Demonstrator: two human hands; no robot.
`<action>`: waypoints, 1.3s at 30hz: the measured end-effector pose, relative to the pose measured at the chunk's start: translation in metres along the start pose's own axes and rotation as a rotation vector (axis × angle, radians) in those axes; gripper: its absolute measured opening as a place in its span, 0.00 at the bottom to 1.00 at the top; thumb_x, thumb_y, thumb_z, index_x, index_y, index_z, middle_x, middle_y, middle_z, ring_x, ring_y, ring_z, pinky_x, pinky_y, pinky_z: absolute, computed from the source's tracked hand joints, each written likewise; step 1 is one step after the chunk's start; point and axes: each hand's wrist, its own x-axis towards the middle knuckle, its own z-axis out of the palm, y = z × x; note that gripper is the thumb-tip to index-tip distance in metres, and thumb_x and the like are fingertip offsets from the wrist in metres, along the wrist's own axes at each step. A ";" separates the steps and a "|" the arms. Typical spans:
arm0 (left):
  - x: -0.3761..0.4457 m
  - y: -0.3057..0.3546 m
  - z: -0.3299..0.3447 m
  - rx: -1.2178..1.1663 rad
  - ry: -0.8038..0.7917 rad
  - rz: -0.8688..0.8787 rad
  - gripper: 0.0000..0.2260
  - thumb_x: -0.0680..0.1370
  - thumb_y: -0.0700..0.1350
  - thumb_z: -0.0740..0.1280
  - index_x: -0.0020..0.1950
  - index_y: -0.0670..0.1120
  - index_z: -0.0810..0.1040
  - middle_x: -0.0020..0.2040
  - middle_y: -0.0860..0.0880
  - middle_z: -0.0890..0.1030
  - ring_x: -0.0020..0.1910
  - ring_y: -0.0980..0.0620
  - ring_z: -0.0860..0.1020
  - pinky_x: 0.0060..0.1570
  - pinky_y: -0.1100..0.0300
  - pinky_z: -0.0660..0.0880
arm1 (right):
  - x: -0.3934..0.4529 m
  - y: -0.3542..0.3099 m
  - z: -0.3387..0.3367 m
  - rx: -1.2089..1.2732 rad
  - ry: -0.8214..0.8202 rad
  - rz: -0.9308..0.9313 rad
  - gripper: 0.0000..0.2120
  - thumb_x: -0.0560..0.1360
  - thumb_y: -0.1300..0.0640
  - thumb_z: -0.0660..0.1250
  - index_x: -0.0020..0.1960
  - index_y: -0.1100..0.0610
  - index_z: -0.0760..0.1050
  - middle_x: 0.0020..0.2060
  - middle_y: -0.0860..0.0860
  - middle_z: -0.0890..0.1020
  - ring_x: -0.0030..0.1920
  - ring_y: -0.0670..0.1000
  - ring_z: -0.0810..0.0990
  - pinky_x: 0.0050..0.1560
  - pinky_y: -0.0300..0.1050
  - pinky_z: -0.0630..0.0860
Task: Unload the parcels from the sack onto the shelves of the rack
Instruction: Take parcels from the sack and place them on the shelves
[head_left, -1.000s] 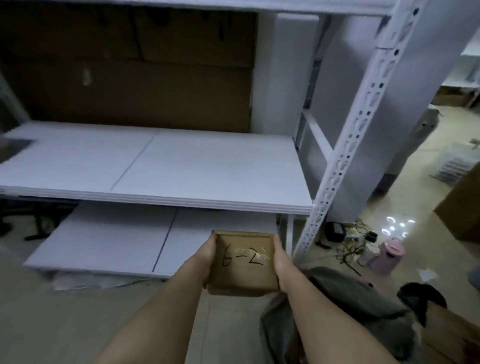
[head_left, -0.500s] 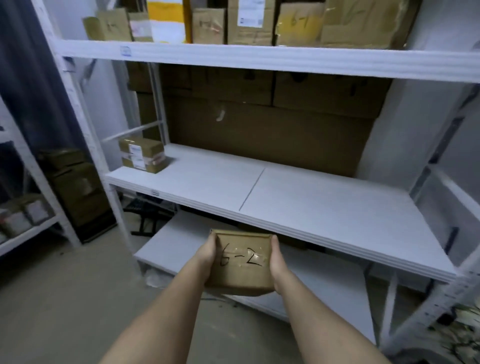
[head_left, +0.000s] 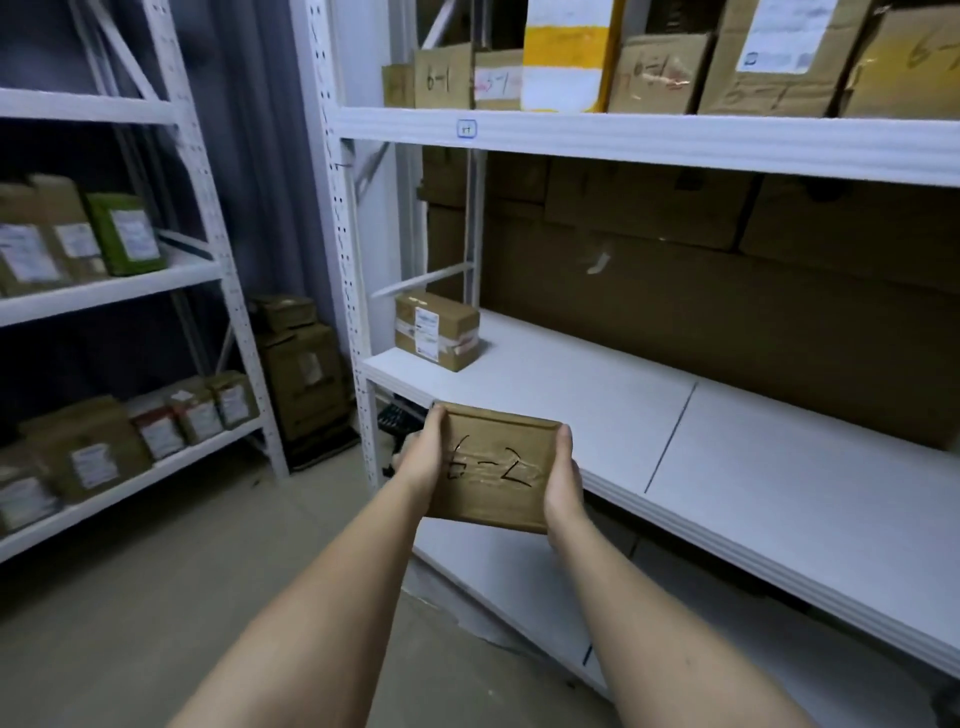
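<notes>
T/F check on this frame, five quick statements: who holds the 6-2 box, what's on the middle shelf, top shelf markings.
1. Both hands hold the 6-2 parcel, left hand and right hand on opposite sides. True.
2. The parcel already rests on the middle shelf. False: it is held in the air at the shelf's front edge.
3. The middle shelf holds one taped box near its left end. True.
4. The top shelf is bare. False: it is lined with boxes, several marked 6-1.
5. The held parcel is marked 6-1. False: it reads 6-2.
</notes>
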 end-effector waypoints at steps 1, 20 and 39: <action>0.019 0.006 -0.005 -0.025 0.003 -0.004 0.49 0.47 0.85 0.59 0.60 0.59 0.78 0.62 0.49 0.78 0.60 0.44 0.76 0.64 0.42 0.68 | 0.011 -0.003 0.012 -0.009 0.007 -0.025 0.28 0.75 0.28 0.52 0.55 0.51 0.72 0.54 0.53 0.80 0.52 0.56 0.78 0.60 0.52 0.75; 0.076 0.133 0.018 -0.082 -0.279 0.059 0.19 0.80 0.62 0.56 0.49 0.49 0.77 0.42 0.48 0.80 0.44 0.50 0.78 0.54 0.53 0.74 | 0.167 -0.025 0.098 0.006 0.168 -0.206 0.25 0.67 0.23 0.56 0.57 0.37 0.70 0.56 0.48 0.79 0.56 0.52 0.78 0.60 0.55 0.76; 0.235 0.141 -0.014 0.187 -0.644 -0.026 0.22 0.77 0.64 0.55 0.65 0.55 0.74 0.60 0.48 0.78 0.56 0.51 0.77 0.44 0.59 0.73 | 0.222 0.004 0.201 0.045 0.475 -0.158 0.40 0.66 0.28 0.65 0.73 0.47 0.65 0.68 0.48 0.69 0.67 0.51 0.72 0.70 0.55 0.67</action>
